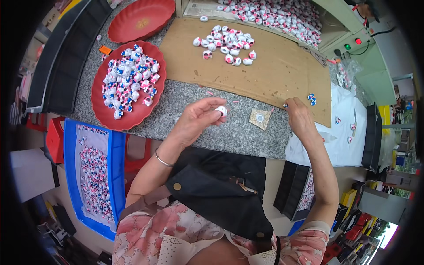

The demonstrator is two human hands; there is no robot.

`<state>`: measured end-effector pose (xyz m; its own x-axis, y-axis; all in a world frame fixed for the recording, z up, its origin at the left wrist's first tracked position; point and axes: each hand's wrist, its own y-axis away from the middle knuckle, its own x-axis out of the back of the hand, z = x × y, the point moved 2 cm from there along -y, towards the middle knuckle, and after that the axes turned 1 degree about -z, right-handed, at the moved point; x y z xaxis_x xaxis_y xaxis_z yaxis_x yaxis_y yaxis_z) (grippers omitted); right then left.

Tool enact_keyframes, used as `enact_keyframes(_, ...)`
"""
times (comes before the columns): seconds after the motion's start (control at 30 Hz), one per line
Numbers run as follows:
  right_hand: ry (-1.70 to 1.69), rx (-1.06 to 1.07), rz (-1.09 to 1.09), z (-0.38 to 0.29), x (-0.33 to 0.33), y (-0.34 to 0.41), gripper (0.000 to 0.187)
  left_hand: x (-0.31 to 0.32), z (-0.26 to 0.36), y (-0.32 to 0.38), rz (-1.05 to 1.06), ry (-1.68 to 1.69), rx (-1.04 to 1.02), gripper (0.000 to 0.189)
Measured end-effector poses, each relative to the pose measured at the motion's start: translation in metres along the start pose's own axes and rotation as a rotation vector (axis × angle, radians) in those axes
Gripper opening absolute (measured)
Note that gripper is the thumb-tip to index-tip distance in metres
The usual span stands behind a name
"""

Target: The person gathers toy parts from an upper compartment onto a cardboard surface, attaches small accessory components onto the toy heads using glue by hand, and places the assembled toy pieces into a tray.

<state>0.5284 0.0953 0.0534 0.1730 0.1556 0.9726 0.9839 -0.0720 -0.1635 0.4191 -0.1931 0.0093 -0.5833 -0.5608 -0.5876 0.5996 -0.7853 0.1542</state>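
My left hand (202, 119) holds a small white and pink plastic figurine part (221, 111) between thumb and fingers above the granite worktop. Farther right, my right hand (298, 114) pinches a small blue piece (286, 105) at the cardboard's front edge. Beside that hand lie a few blue and white pieces (311, 99). A square tan pad (260, 119) with a round whitish spot rests on the granite between my hands. Short pink sticks (236, 101) are scattered near it. Many white and pink parts (228, 39) lie heaped on the cardboard sheet (265, 82).
A red scalloped tray (129, 124) of figurines stands at the left, another red tray (142, 23) behind it. A cabinet shelf (202, 10) with many parts is at the back. White sheeting (341, 152) covers the right side. A blue bin (117, 179) of figurines sits lower left.
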Motion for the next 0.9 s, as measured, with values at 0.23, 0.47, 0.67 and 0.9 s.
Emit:
enact_keyframes(0.23,-0.262,0.114,-0.008,-0.037,0.010,-0.001,0.006,0.001,-0.011,-0.004,-0.097,0.053,-0.069,0.032)
enact_keyframes(0.47,-0.103,0.173,-0.103,-0.066,-0.001,0.003,0.010,-0.014,-0.004,-0.006,-0.053,-0.107,-0.068,0.031)
enact_keyframes(0.67,-0.029,0.216,-0.164,-0.065,-0.006,0.000,0.008,-0.021,-0.015,-0.012,-0.047,-0.207,-0.106,0.032)
enact_keyframes(0.9,-0.227,0.127,0.025,-0.067,0.002,0.007,0.014,-0.036,-0.027,-0.020,0.017,-0.509,-0.279,0.028)
